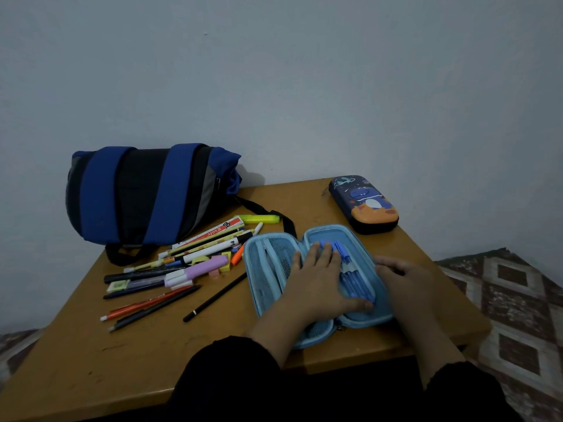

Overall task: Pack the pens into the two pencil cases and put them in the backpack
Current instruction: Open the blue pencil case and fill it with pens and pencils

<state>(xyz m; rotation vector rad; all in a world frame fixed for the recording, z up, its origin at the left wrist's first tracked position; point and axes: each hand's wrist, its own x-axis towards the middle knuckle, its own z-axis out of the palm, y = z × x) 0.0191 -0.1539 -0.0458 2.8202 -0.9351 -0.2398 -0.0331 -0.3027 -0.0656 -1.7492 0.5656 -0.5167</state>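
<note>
Standing against pale wall point(304, 86) | wooden table point(76, 345) | patterned floor point(518, 300)

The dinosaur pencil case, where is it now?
The dinosaur pencil case lies zipped at the table's far right corner, just beyond the open blue case.

Left hand point(316, 278) lies flat on blue pens point(353, 275) in the open case point(271, 269); right hand point(405, 278) seemingly steadies its edge.
</note>
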